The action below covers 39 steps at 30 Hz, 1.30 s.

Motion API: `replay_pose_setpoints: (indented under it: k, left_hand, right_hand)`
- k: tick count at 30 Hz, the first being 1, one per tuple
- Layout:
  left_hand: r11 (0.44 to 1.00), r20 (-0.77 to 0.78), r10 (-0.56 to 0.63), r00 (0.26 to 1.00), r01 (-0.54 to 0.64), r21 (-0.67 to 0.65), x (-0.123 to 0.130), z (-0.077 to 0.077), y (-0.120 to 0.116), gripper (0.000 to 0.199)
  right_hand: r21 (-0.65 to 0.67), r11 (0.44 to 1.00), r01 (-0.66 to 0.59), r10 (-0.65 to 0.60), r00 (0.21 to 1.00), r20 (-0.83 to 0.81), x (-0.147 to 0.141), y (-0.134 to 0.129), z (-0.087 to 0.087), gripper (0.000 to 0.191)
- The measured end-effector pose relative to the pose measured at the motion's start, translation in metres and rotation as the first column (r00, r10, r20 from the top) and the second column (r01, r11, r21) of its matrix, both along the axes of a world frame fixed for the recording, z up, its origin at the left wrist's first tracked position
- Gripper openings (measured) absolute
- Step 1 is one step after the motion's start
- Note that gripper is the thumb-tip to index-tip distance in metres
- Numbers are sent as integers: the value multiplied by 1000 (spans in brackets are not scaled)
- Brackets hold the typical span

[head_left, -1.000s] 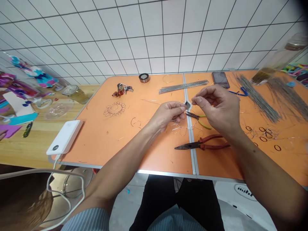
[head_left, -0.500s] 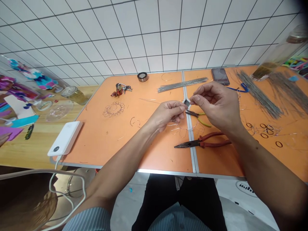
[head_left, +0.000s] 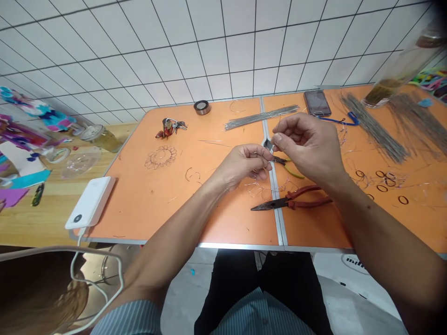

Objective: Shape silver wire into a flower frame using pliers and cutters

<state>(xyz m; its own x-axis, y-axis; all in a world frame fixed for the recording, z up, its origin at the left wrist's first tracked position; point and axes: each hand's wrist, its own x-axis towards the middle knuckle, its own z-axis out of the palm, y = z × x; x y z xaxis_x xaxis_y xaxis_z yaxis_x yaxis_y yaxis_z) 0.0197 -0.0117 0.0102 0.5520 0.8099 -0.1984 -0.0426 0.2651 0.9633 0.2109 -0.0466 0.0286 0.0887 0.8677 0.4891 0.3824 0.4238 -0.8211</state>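
My left hand (head_left: pixel 249 163) is closed in a pinch on a thin wire piece, near the metal seam of the orange table (head_left: pixel 216 218). Close on its right, my right hand (head_left: pixel 303 142) pinches with thumb and forefinger; a thin wire end seems to show at the fingertips. Below the hands lie long-nose pliers with red handles (head_left: pixel 303 197) and a looped wire shape (head_left: pixel 258 188). Small pliers with yellow handles (head_left: pixel 291 171) lie partly hidden behind my right hand. A flower-like wire ring (head_left: pixel 161 157) rests on the left half of the table.
Wire bundles (head_left: pixel 261 116) (head_left: pixel 377 128), a phone (head_left: pixel 317 103) and a tape roll (head_left: pixel 201 107) lie toward the tiled wall. Keys (head_left: pixel 171 127) are at the back left, a white power bank (head_left: pixel 91 202) at the left edge. Dark rings (head_left: pixel 382 188) lie at right.
The view has shifted slightly. My right hand has tilted a little upward, and its fingertips are slightly farther from the wire at my left hand.
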Motion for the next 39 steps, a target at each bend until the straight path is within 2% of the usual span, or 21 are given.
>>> replay_pose_setpoints:
  k: [3,7,12,19,28,33,36,39]
  left_hand:
    - [1000,-4,-11,1000,11,16,0,0,-1,6]
    - [999,8,-42,999,42,33,-1,-3,0,15]
    - [997,44,-76,996,76,-18,-3,-4,0,22]
    - [992,35,-97,995,99,-73,-5,1,-1,16]
    - [992,36,-15,999,20,-129,3,-1,-4,17]
    - [992,93,47,995,-35,-124,3,-5,1,22]
    - [989,100,81,992,-68,-135,2,-5,4,25]
    - [981,79,126,989,-112,-160,2,-3,6,25]
  right_hand:
    - [-36,999,0,0,1000,-6,0,0,2,12]
    - [-83,996,-34,28,997,-69,0,0,4,16]
    - [-122,992,-32,15,990,-141,1,2,9,16]
    - [-142,987,-70,41,980,-197,2,2,10,19]
    - [-200,971,-128,76,966,-248,2,4,8,20]
    - [-279,951,-136,87,979,-182,6,3,11,12]
    - [-359,924,-129,114,991,-63,9,3,9,14]
    - [-376,919,-122,161,984,73,10,4,6,16]
